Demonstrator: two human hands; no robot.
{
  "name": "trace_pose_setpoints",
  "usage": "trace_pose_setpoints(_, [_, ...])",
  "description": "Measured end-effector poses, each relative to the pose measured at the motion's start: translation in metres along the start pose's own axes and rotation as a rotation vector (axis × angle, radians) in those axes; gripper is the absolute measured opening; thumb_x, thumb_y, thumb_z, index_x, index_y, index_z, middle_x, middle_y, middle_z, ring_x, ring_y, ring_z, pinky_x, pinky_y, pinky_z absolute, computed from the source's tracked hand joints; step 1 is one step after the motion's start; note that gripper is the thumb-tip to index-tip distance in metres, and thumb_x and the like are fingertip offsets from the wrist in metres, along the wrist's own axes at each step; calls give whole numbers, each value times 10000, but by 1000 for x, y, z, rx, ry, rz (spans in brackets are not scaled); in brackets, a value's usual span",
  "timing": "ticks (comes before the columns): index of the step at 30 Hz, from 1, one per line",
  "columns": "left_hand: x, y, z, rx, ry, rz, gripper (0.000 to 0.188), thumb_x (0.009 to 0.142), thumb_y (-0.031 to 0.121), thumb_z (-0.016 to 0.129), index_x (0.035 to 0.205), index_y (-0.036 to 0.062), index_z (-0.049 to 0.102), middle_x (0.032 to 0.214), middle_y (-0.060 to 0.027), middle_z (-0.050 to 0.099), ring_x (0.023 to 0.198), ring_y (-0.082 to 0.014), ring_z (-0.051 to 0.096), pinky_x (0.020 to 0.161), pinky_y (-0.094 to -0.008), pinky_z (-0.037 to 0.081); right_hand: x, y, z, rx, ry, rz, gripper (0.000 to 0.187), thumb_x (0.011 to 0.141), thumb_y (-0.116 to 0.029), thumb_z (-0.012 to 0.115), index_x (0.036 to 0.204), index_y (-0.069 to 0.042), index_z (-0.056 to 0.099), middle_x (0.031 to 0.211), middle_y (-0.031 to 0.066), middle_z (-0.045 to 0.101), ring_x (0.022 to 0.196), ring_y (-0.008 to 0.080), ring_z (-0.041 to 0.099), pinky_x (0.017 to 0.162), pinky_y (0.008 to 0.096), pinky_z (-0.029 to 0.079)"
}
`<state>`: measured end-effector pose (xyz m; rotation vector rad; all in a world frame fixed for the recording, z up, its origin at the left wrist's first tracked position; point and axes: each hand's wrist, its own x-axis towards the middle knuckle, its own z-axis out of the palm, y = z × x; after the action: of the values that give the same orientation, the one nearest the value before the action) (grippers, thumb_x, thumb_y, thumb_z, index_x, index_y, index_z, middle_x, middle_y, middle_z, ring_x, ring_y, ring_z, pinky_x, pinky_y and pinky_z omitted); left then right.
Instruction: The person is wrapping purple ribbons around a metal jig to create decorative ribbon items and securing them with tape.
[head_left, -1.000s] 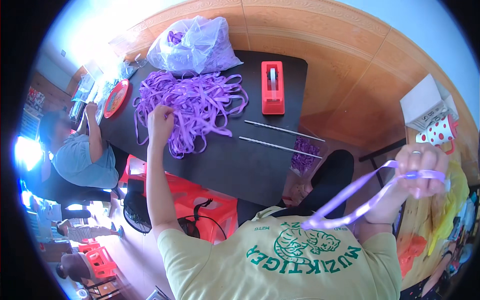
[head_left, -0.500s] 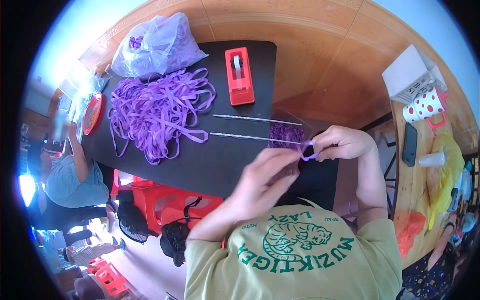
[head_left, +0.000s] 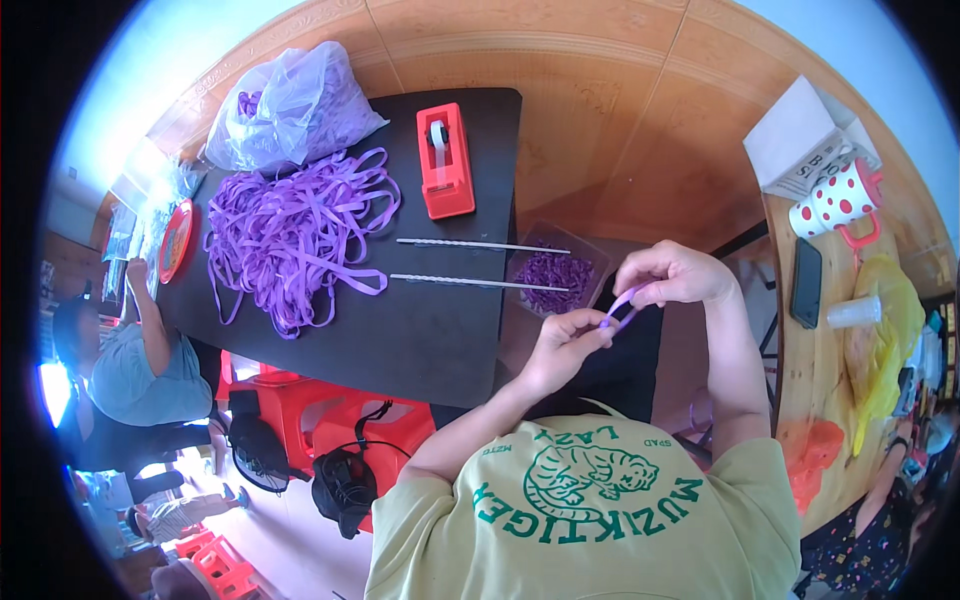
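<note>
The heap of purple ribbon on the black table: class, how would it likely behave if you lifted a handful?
The purple ribbon heap would probably come up floppy, since its strands lie in loose curls. It likely tangles and drags neighbours, as the loops cross. It looks light: thin, flat strips on the black table.

clear plastic bag table's far-left corner | white box right | dark phone right
</note>
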<state>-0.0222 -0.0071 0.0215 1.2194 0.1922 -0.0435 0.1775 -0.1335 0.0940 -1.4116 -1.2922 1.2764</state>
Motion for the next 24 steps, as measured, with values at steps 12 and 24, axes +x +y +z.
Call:
trace_pose_setpoints(12, [8, -24, -12, -104, 254, 94, 173, 899, 57, 602, 1047, -12, 662, 823, -56, 656, 710, -99, 585, 657, -219, 473, 15, 27, 24, -257, 288, -258, 136, 755, 49, 679, 880, -4, 672, 782, 72, 631, 727, 176, 621, 651, 288, 477])
trace_pose_setpoints(24, [32, -45, -43, -364, 271, 314, 139, 891, 46, 606, 1007, -8, 661, 889, -110, 669, 785, -184, 632, 732, -306, 505, 76, 24, -4, -34, 297, -322, 107, 786, 47, 643, 882, 4, 661, 803, 40, 602, 782, 129, 573, 733, 259, 448])
